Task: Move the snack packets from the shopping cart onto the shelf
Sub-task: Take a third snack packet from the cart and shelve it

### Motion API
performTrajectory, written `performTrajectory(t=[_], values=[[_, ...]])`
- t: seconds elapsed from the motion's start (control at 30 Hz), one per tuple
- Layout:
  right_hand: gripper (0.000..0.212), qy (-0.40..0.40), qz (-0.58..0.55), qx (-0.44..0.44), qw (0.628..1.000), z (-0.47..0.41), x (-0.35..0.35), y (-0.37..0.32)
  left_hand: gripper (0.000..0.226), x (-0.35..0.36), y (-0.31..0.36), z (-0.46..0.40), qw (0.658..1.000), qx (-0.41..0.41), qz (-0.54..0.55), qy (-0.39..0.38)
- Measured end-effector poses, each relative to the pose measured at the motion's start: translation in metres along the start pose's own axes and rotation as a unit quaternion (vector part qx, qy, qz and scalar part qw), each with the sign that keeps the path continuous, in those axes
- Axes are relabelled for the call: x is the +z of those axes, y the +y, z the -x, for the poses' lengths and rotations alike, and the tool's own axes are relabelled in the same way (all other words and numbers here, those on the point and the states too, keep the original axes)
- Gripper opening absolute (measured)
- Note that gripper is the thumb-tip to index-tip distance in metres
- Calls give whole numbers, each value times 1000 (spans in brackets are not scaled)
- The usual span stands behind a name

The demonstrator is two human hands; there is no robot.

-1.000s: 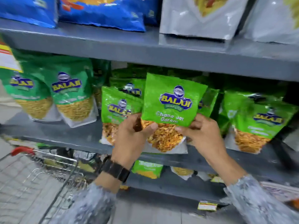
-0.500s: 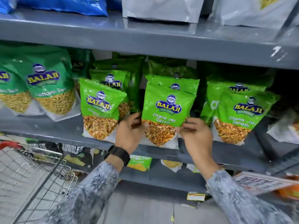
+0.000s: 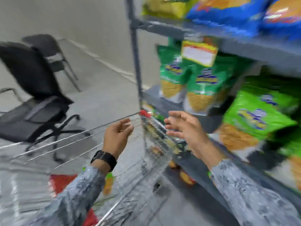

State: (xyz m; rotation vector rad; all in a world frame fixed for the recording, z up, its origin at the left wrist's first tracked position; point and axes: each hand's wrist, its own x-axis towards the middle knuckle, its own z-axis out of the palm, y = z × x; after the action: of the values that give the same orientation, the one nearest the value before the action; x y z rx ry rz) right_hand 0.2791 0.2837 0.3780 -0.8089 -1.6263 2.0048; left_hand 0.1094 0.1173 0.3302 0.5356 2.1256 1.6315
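The picture is strongly blurred, so fine details are hard to read. The grey metal shelf [image 3: 254, 46] is the biggest thing; it fills the space to the right of both hands and rises above them. On its boards stand many snack packets: blue packets [image 3: 228, 15] on the top level, high above the hands, dark green packets [image 3: 202, 85] just above the right hand, and light green packets [image 3: 259, 118] to the right of the right hand, beside its wrist.

Two black chairs [image 3: 32, 88] stand on the floor, well apart to the left of the left hand.

The shopping cart [image 3: 146, 144] of silver wire lies under and between the two hands, beside the foot of the shelf. Its red handle end [image 3: 144, 113] shows between the hands, a little above them. Inside the cart, below the left forearm, there is a red packet [image 3: 60, 183] and a small orange and green packet [image 3: 108, 185]; how many more lie there I cannot tell.

The left hand [image 3: 117, 137] hangs over the cart wires with fingers loosely curled and holds nothing; a black watch [image 3: 104, 159] is on its wrist. The right hand [image 3: 184, 128] is spread with fingers apart, also empty, above the cart edge nearest to the shelf. Both sleeves are grey and patterned.
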Motion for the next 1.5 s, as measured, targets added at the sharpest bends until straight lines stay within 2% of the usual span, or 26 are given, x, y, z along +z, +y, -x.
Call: performTrajectory(t=[0.13, 0.2, 0.33, 0.47, 0.53, 0.63, 0.73, 0.83, 0.97, 1.03, 1.17, 1.27, 1.33, 1.4, 1.5], values=[[22, -100, 71, 132, 984, -68, 108, 89, 31, -93, -102, -24, 984, -140, -54, 96], [20, -149, 134, 186, 962, -99, 149, 148, 33, -120, -161, -35, 967, -198, -109, 113], [19, -201, 265, 257, 907, -132, 189, 251, 43, -131, -239, -44, 923, -324, -188, 89], [12, -268, 356, 307, 841, -153, 213, 335, 43, -129, -293, -58, 869, -427, -243, 51], [30, -263, 390, 306, 828, -160, 223, 372, 46, -125, -314, -65, 854, -450, -259, 39], [36, -241, 432, 321, 808, -162, 235, 416, 49, -116, -338, -70, 835, -474, -278, 18], [49, -193, 470, 346, 789, -158, 245, 446, 44, -108, -357, -72, 832, -478, -280, 22], [52, -141, 475, 343, 798, -157, 253, 459, 52, -101, -361, -72, 815, -490, -307, 41], [45, -114, 477, 366, 791, -163, 254, 449, 38, -103, -355, -68, 827, -475, -293, 59], [43, -125, 445, 366, 808, -167, 244, 430, 31, -105, -344, -62, 852, -455, -250, 65], [18, -148, 423, 313, 837, -169, 215, 352, 27, -98, -293, -49, 912, -381, -127, 83], [15, -146, 419, 217, 869, -156, 185, 269, 27, -88, -233, -39, 952, -288, -69, 82], [12, -119, 402, 145, 896, -134, 158, 212, 35, -78, -184, -33, 973, -219, -30, 63], [19, -62, 322, 105, 939, -99, 116, 156, 40, -56, -123, -20, 989, -145, -16, 33], [34, 16, 216, 51, 975, -35, 45, 81, 35, -10, -29, 15, 999, -25, -25, -23]])
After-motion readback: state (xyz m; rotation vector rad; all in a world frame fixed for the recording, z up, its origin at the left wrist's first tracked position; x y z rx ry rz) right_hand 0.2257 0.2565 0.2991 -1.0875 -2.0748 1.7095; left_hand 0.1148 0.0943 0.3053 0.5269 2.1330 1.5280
